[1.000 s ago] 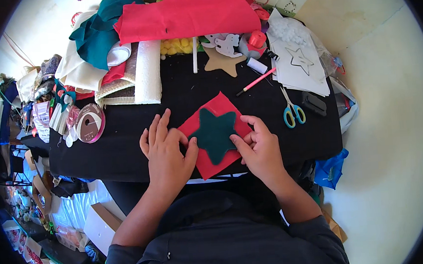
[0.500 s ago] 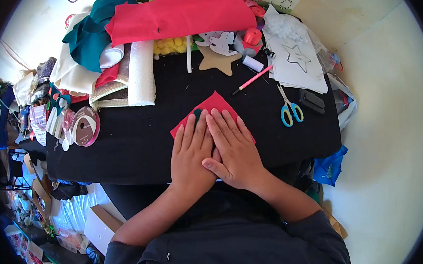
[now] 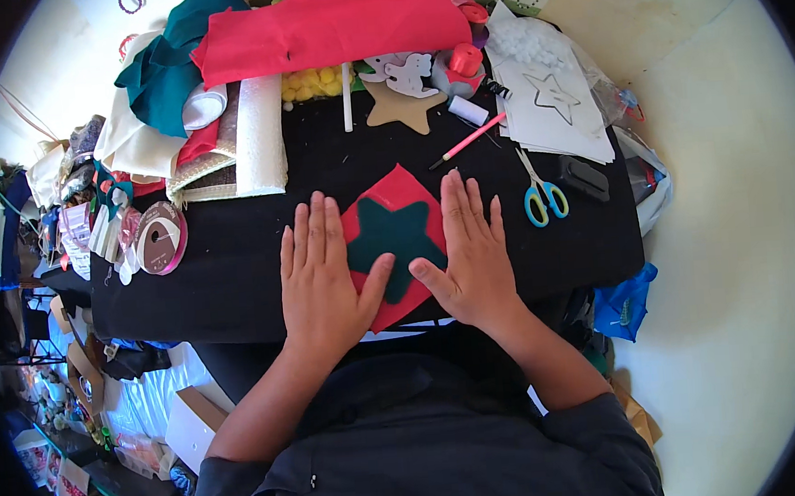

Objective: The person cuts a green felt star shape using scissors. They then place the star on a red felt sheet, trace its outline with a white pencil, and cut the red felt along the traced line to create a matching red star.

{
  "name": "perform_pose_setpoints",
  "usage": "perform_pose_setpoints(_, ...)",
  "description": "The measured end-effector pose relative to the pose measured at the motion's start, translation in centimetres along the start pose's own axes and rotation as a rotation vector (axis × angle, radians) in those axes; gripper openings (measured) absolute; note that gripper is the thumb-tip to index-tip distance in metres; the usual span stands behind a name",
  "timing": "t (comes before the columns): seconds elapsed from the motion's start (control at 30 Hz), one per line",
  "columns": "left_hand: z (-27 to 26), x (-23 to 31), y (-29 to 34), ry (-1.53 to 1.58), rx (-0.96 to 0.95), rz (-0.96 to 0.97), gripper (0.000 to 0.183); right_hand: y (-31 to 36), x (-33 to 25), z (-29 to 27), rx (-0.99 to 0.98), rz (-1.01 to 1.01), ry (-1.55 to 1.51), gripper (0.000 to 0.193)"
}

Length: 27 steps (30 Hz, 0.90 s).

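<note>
A dark green felt star (image 3: 395, 239) lies flat on a piece of red felt (image 3: 399, 181), which is turned corner-up near the front edge of the black-covered table. My left hand (image 3: 321, 276) rests flat with fingers stretched forward along the left side of the red felt, its thumb over the star's lower part. On the other side my right hand (image 3: 475, 261) lies flat as well, thumb reaching in toward the star's lower right. Neither hand grips anything. Parts of the red felt's left and right edges are hidden under the hands.
Blue-handled scissors (image 3: 541, 194) and a dark case (image 3: 584, 180) lie to the right. Beyond are a pink pencil (image 3: 468, 142), white thread (image 3: 468, 110), a tan star (image 3: 405, 111) and papers (image 3: 555, 131). A ribbon spool (image 3: 161, 239) stands left; red fabric (image 3: 336, 22) heaps at the back.
My hands, earlier together over the felt, have slid apart to its left and right sides. The green star between them is now uncovered. The view has shifted slightly.
</note>
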<state>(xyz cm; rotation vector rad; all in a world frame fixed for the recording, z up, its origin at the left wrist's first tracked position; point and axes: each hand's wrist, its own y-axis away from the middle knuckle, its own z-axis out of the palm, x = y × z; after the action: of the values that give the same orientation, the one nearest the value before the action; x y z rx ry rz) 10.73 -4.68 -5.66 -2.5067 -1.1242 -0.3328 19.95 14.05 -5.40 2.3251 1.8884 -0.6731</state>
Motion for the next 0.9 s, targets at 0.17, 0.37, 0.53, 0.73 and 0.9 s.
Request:
perform_pose_setpoints(0.17, -0.8, 0.2, 1.0, 0.182, 0.122, 0.143, 0.072, 1.1, 0.3, -0.2, 0.101, -0.285, -0.087, 0.107)
perform_pose_setpoints(0.37, 0.4, 1.9, 3.0, -0.05, -0.094, 0.238, 0.07, 0.5, -1.0, -1.1, -0.262, -0.35, 0.099, 0.1)
perform_pose_setpoints(0.53, -1.1, 1.2, 3.7, -0.106, -0.181, 0.153, 0.086, 0.9, -1.2, -0.4, -0.156, -0.193, 0.184, 0.103)
perform_pose_setpoints(0.73, -2.4, 0.7, 3.8, -0.132, -0.216, 0.062, 0.085, 1.2, 0.7, -0.9, 0.019, -0.054, -0.308, 0.095)
perform_pose_setpoints(0.9, -2.9, 2.8, 0.9, -0.014, -0.08, 0.163, 0.066, 1.6, 2.5, -0.8, 0.174, -0.04, -0.773, 0.079)
